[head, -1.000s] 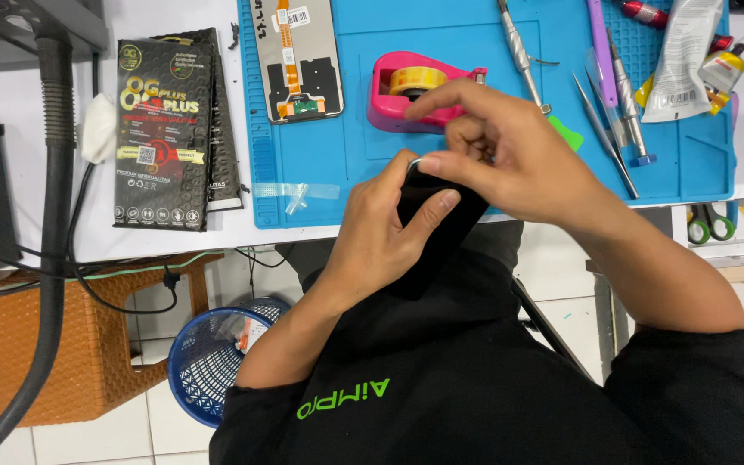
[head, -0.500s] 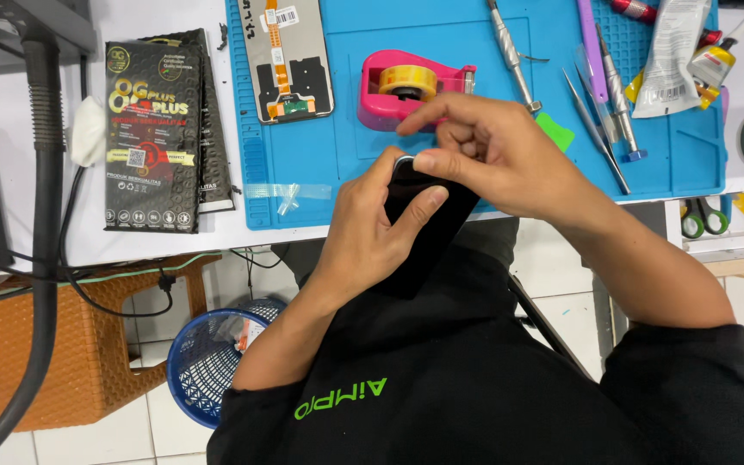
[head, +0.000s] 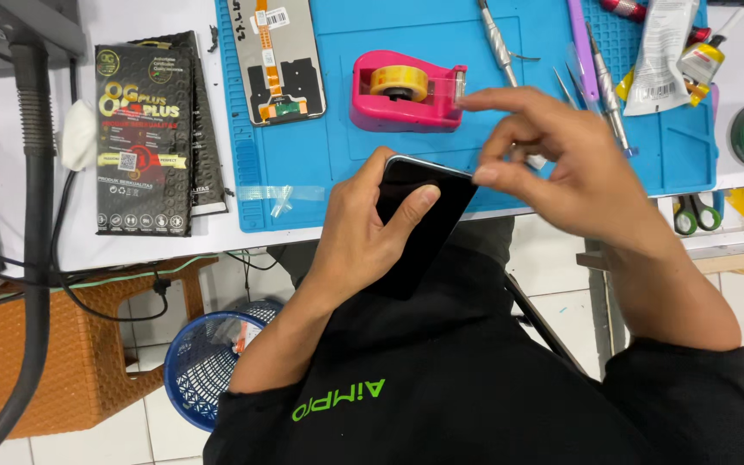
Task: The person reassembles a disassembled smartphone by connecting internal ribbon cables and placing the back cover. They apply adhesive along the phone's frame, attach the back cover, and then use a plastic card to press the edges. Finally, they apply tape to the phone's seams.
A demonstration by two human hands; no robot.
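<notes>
Lifted right hand (head: pixel 579 172) nears pink tape dispenser (head: pixel 406 90); left hand (head: pixel 363 228) grips phone (head: pixel 419 220) — black packets (head: pixel 144 138) leftward.

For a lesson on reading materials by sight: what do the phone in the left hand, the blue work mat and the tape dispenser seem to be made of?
Phone: glossy black glass front, probably; a pale, metal-looking edge shows.
Blue mat: matte, moulded with ridges, likely silicone or rubber.
Tape dispenser: smooth pink body, apparently plastic.
</notes>
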